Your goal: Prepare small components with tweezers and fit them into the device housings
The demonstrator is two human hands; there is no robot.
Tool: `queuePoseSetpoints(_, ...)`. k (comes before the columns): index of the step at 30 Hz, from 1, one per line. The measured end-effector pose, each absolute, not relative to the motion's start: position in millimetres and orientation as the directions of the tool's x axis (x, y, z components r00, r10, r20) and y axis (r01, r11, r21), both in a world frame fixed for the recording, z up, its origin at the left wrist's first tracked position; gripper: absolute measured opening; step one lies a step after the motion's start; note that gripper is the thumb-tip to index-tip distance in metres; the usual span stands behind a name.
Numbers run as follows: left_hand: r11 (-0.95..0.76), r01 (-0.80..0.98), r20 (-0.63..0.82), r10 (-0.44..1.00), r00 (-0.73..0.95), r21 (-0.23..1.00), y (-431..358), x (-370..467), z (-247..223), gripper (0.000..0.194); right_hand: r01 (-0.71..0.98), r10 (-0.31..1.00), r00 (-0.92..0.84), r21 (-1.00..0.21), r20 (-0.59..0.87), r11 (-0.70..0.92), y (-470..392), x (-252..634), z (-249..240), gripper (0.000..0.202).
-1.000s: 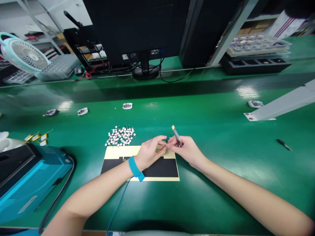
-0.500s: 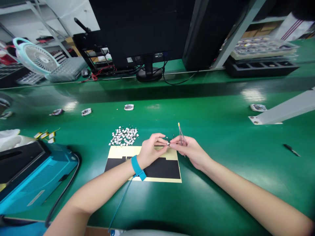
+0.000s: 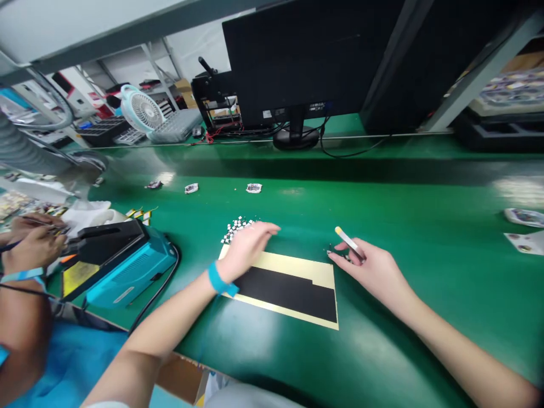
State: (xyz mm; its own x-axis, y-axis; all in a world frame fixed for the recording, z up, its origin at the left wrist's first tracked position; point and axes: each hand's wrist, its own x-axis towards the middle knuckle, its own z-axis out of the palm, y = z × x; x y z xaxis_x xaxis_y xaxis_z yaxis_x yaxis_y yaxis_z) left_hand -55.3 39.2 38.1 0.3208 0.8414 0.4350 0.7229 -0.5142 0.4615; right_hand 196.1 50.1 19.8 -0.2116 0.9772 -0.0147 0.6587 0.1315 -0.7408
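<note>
My left hand (image 3: pixel 246 249), with a blue strap round its wrist, hovers at the pile of small white parts with dark ends (image 3: pixel 232 228) and partly covers it. Its fingers stretch to the right and nothing shows in them. Tweezers (image 3: pixel 348 242) with a yellowish end are held in my right hand (image 3: pixel 374 263), sticking up between the fingers. A tiny dark and white piece (image 3: pixel 329 251) appears at that hand's fingertips; whether it is gripped or lies behind them I cannot tell. Between the hands lies a pale yellow sheet with a black band (image 3: pixel 289 294).
A blue and black machine (image 3: pixel 131 263) with a cable stands at left. Beyond it are a co-worker's hands (image 3: pixel 36 241). Small white-edged objects (image 3: pixel 254 188) lie along the back of the green table. Behind stand a monitor (image 3: pixel 306 62) and a fan (image 3: pixel 144 110).
My hands have come apart. The left has moved left to the pile, and the right stays right of the sheet with the tweezers. The view has turned left, bringing the co-worker in.
</note>
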Motion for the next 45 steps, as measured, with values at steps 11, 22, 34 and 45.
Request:
queuePoseSetpoints(11,0.026,0.911,0.125,0.989,-0.085,0.413,16,-147,12,0.03,0.785,0.8,-0.583,-0.356,-0.143,0.508,19,180,18,0.034)
queuePoseSetpoints(22,0.02,0.89,0.169,0.98,-0.108,0.455,11,-150,22,0.025,0.77,0.763,-0.626,0.026,-0.164,0.637,-1,167,19,0.029)
queuePoseSetpoints(34,-0.007,0.274,-0.046,0.981,0.188,0.962,50,-47,63,0.015,0.77,0.746,-0.626,-0.025,-0.227,0.638,3,162,30,0.04)
queuePoseSetpoints(45,-0.003,-0.06,0.016,0.978,0.206,0.998,65,12,-4,0.01,0.792,0.78,-0.609,-0.047,-0.147,0.609,2,162,21,0.021)
